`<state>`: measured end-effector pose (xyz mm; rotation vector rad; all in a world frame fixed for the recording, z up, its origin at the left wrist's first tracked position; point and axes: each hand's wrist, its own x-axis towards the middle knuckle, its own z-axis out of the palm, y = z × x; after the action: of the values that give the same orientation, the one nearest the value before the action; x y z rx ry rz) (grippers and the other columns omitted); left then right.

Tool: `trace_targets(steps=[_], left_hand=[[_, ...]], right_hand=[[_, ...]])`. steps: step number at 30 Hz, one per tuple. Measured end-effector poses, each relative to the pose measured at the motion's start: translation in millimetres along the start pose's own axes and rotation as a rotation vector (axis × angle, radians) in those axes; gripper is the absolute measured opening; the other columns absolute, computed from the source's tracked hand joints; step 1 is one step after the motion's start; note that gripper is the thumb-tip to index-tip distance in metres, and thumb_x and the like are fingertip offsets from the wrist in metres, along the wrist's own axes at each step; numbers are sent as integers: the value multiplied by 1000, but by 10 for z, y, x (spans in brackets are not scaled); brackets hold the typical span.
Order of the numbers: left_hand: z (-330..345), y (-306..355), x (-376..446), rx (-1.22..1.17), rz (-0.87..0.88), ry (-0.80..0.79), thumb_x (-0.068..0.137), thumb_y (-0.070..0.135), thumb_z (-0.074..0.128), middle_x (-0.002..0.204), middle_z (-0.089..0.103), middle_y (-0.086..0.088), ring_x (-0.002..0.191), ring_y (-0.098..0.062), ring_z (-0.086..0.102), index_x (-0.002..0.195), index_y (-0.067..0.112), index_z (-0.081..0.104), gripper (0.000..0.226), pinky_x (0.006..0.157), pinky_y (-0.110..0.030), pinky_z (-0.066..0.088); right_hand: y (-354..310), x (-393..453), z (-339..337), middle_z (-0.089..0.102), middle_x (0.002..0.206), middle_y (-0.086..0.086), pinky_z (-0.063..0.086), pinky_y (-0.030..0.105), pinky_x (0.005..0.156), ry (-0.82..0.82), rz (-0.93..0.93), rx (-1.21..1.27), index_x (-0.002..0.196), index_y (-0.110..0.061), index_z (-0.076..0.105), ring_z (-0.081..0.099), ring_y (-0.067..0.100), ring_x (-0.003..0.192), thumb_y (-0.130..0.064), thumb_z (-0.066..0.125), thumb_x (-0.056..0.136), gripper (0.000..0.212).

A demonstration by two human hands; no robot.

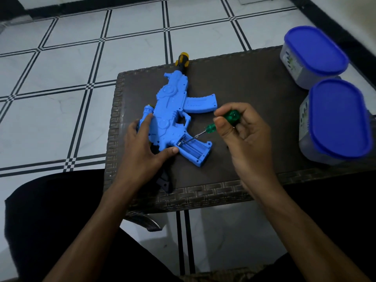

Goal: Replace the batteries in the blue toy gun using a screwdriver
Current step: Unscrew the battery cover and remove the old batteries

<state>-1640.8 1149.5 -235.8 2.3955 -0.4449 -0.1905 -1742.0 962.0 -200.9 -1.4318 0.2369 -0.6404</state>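
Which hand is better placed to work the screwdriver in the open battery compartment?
Right. The right hand grips the green screwdriver, tip in the compartment; the left hand steadies the blue toy gun.

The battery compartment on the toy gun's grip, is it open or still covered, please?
Open: the battery compartment shows its bare slots with no cover, and the screwdriver tip reaches into it.

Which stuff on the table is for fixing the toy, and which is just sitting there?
For the job:
blue toy gun, steadied by the left hand
green screwdriver, held by the right hand

Just sitting there:
two tubs with blue lids
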Motion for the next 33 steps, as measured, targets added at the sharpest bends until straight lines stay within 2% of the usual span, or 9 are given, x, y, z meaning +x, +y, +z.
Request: trace_targets(steps=[3, 6, 11, 13, 15, 18, 25, 30, 33], left_hand=[[-28, 33, -20, -29, 4, 11, 76, 40, 82, 156, 26, -9, 144, -26, 30, 157, 26, 29, 98, 116, -40, 34], [-80, 75, -34, 8, 34, 58, 77, 35, 83, 160, 24, -10, 147, -25, 27, 156, 26, 31, 95, 117, -35, 31], [-134, 191, -109, 130, 224, 234, 80, 30, 82, 163, 16, -16, 151, -25, 17, 156, 18, 33, 92, 108, 2, 4], [-133, 236, -134, 177, 287, 279, 81, 29, 82, 163, 16, -20, 151, -29, 15, 156, 15, 32, 92, 114, -6, 5], [-123, 253, -146, 205, 300, 296, 82, 28, 82, 163, 15, -21, 152, -31, 15, 157, 15, 31, 92, 118, -16, 9], [-113, 235, -158, 187, 296, 299, 82, 28, 82, 163, 15, -21, 151, -28, 14, 157, 14, 31, 92, 116, -9, 4], [-107, 154, -127, 136, 210, 260, 81, 26, 82, 162, 18, -16, 151, -27, 18, 156, 17, 33, 90, 117, -31, 19], [-74, 65, -54, 69, 120, 168, 80, 32, 83, 164, 19, -8, 152, -20, 18, 151, 31, 41, 82, 113, -25, 22], [-41, -15, -24, 27, 114, 102, 79, 34, 83, 161, 29, -7, 150, -21, 27, 146, 34, 47, 76, 118, -37, 32]], right_hand=[[53, -6, -68, 67, 84, -10, 50, 16, 74, 89, 51, 44, 89, -17, 64, 64, 8, 85, -4, 70, 87, 14], [69, -32, -123, 70, 90, -8, 51, 16, 76, 129, 69, 44, 88, -17, 67, 66, 5, 88, -4, 71, 87, 14], [64, -55, -181, 71, 88, 7, 52, 26, 76, 151, 87, 33, 90, -16, 68, 65, 16, 83, -7, 71, 87, 11], [51, -57, -196, 69, 84, 13, 48, 33, 70, 165, 80, 34, 90, -17, 67, 60, 22, 77, -7, 71, 88, 10], [51, -63, -194, 70, 82, 3, 51, 36, 71, 168, 72, 32, 90, -15, 67, 62, 23, 77, -8, 71, 88, 8], [56, -83, -187, 73, 88, -6, 58, 34, 81, 150, 73, 51, 91, -12, 67, 72, 22, 86, -7, 71, 87, 8], [72, -64, -179, 73, 89, -7, 57, 47, 86, 134, 60, 39, 89, -16, 67, 72, 33, 92, -10, 73, 86, 9], [100, 16, -125, 72, 92, 10, 59, 48, 85, 107, 49, -3, 93, -12, 67, 73, 29, 92, -12, 73, 87, 9], [129, 37, -69, 72, 92, 10, 59, 44, 85, 74, 49, -25, 95, -6, 67, 74, 22, 90, -9, 73, 87, 10]])
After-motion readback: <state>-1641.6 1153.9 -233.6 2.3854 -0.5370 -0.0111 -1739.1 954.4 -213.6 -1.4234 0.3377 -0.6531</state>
